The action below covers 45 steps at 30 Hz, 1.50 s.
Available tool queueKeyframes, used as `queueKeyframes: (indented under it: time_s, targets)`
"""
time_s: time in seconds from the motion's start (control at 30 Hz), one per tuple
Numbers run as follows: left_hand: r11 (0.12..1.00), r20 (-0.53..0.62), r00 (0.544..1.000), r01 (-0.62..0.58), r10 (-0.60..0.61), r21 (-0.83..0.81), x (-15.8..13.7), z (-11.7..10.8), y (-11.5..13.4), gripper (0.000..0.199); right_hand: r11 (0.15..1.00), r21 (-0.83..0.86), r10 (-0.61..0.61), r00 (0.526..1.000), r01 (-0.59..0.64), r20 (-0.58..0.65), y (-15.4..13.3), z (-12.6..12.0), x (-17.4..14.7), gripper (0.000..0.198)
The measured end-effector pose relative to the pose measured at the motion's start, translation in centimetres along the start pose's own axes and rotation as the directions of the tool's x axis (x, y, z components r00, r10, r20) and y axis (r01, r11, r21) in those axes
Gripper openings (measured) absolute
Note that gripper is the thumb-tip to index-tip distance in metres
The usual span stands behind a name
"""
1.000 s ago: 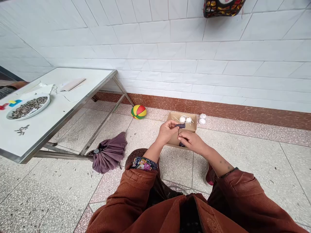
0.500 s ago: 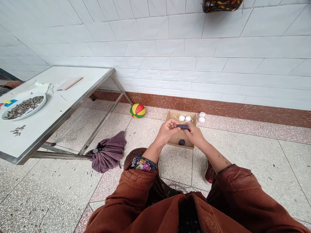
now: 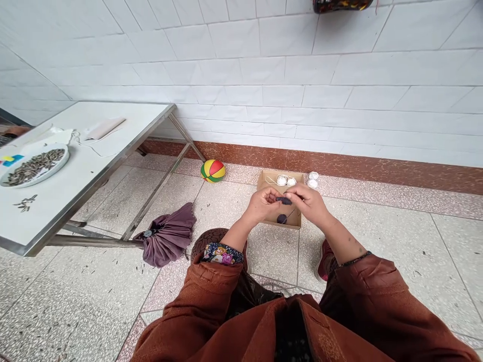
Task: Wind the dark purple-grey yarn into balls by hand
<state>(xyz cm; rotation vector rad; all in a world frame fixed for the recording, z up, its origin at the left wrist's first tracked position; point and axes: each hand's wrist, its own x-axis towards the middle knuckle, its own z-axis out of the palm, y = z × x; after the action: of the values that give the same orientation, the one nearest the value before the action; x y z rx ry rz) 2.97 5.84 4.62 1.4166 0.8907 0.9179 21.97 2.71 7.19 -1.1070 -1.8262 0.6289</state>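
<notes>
A small wound bundle of dark yarn [image 3: 284, 200] is held between my hands, above an open cardboard box [image 3: 264, 183]. My left hand [image 3: 264, 204] grips its left end with closed fingers. At the right end, the fingers of my right hand [image 3: 308, 202] are pinched together on the yarn. Inside the box lies a dark yarn ball [image 3: 282, 218], with a thin dark strand beside it. Two white yarn balls [image 3: 286, 180] sit at the box's far end, one with a loose tail. The bundle's ends are partly covered by my fingers.
White yarn balls [image 3: 312, 180] rest right of the box. A colourful ball [image 3: 213, 171] is near the wall. A folded purple umbrella [image 3: 171, 236] lies by the metal-framed table [image 3: 124, 143], which bears a dish [image 3: 64, 162] of seed-like pieces. Part of another person's hand [image 3: 17, 130] shows far left.
My right hand has shifted up and over the bundle's right end, with its fingers rearranged. My left hand keeps its hold on the bundle. The camera view has shifted slightly.
</notes>
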Motion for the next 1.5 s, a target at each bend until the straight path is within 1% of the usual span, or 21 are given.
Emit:
queueKeyframes:
  time_s: [0.07, 0.1, 0.13, 0.2, 0.27, 0.33, 0.43, 0.5, 0.57, 0.67, 0.77, 0.83, 0.9, 0.97, 1.03, 1.13, 1.2, 1.27, 1.33, 1.4, 1.5]
  targets:
    - [0.998, 0.105, 0.994, 0.013, -0.006, -0.062, -0.4, 0.2, 0.3, 0.024, 0.995, 0.029, 0.096, 0.992, -0.095, -0.079, 1.2, 0.0, 0.4, 0.021]
    - [0.995, 0.137, 0.991, 0.016, -0.002, -0.103, -0.5, 0.2, 0.5, 0.027, 0.987, 0.047, 0.156, 0.982, -0.152, -0.102, 1.9, 0.3, 0.5, 0.022]
    - [0.989, 0.143, 0.990, 0.013, 0.008, -0.145, -0.5, 0.2, 0.7, 0.031, 0.976, 0.064, 0.216, 0.970, -0.210, -0.109, 2.5, 0.7, 0.6, 0.023]
    - [0.977, 0.086, 0.996, -0.010, 0.029, -0.211, -0.3, 0.1, 0.9, 0.037, 0.950, 0.078, 0.307, 0.948, -0.301, -0.080, 3.6, 1.8, 0.4, 0.023]
    - [0.973, -0.005, 0.999, -0.036, 0.036, -0.228, 0.1, -0.1, 0.8, 0.037, 0.937, 0.059, 0.345, 0.938, -0.343, -0.027, 3.9, 3.2, -0.1, 0.021]
    - [0.978, -0.095, 0.995, -0.058, 0.040, -0.199, 0.5, -0.4, 0.6, 0.035, 0.948, 0.018, 0.318, 0.948, -0.318, 0.031, 3.6, 4.4, -0.6, 0.019]
    - [0.992, -0.219, 0.975, -0.073, 0.048, -0.106, 1.1, -0.9, 0.0, 0.032, 0.985, -0.044, 0.170, 0.972, -0.165, 0.163, 2.1, 5.2, -1.5, 0.020]
    - [0.998, -0.264, 0.963, -0.063, 0.052, -0.032, 1.2, -1.1, -0.3, 0.028, 0.997, -0.061, 0.063, 0.969, -0.050, 0.240, 1.0, 4.8, -1.8, 0.022]
    - [0.998, -0.266, 0.963, -0.048, 0.054, 0.026, 1.2, -1.2, -0.6, 0.024, 0.998, -0.058, 0.004, 0.966, 0.011, 0.257, 0.0, 3.9, -1.8, 0.023]
    - [0.996, -0.208, 0.976, -0.052, 0.066, 0.075, 1.1, -1.1, -0.6, 0.020, 0.999, -0.022, -0.023, 0.983, 0.027, 0.180, -0.7, 1.9, -1.2, 0.023]
    - [0.994, -0.078, 0.995, -0.060, 0.067, 0.089, 0.5, -0.6, -0.3, 0.018, 1.000, 0.023, 0.010, 0.999, -0.011, 0.047, -0.2, 0.3, -0.3, 0.021]
    - [0.997, 0.036, 0.999, -0.037, 0.034, 0.061, 0.0, -0.3, 0.0, 0.018, 0.995, 0.061, 0.074, 0.997, -0.073, -0.026, 0.8, -0.1, 0.2, 0.021]
    - [1.000, 0.132, 0.991, -0.005, 0.005, -0.003, -0.4, -0.1, 0.3, 0.022, 0.981, 0.104, 0.172, 0.983, -0.164, -0.072, 2.2, 0.1, 0.6, 0.023]
    - [0.996, 0.163, 0.987, 0.007, 0.007, -0.087, -0.5, -0.1, 0.6, 0.028, 0.956, 0.129, 0.272, 0.959, -0.262, -0.074, 3.5, 0.9, 0.6, 0.027]
    - [0.988, 0.128, 0.992, 0.000, 0.020, -0.155, -0.4, -0.3, 0.6, 0.034, 0.940, 0.132, 0.323, 0.945, -0.315, -0.044, 4.5, 2.0, 0.4, 0.029]
    - [0.984, 0.032, 0.999, -0.015, 0.021, -0.177, 0.0, -0.6, 0.5, 0.038, 0.943, 0.087, 0.319, 0.947, -0.320, 0.029, 4.7, 3.8, -0.3, 0.027]
    - [0.988, -0.038, 0.999, -0.024, 0.018, -0.153, 0.3, -0.8, 0.3, 0.038, 0.957, 0.025, 0.285, 0.954, -0.288, 0.095, 4.2, 4.7, -0.9, 0.026]
    - [0.994, -0.112, 0.993, -0.032, 0.020, -0.106, 0.6, -1.1, 0.0, 0.037, 0.978, -0.030, 0.210, 0.963, -0.208, 0.166, 3.3, 5.2, -1.3, 0.025]
    - [0.998, -0.176, 0.984, -0.041, 0.033, -0.040, 0.9, -1.3, -0.2, 0.036, 0.993, -0.058, 0.111, 0.968, -0.100, 0.225, 2.3, 5.1, -1.6, 0.024]
    - [0.998, -0.210, 0.976, -0.050, 0.056, 0.035, 1.0, -1.5, -0.4, 0.034, 0.998, -0.065, 0.035, 0.964, -0.019, 0.262, 1.4, 4.4, -1.6, 0.024]
    - [0.990, -0.187, 0.978, -0.066, 0.089, 0.126, 0.9, -1.6, -0.6, 0.033, 0.999, -0.046, -0.014, 0.968, 0.027, 0.252, 0.7, 2.9, -1.2, 0.023]
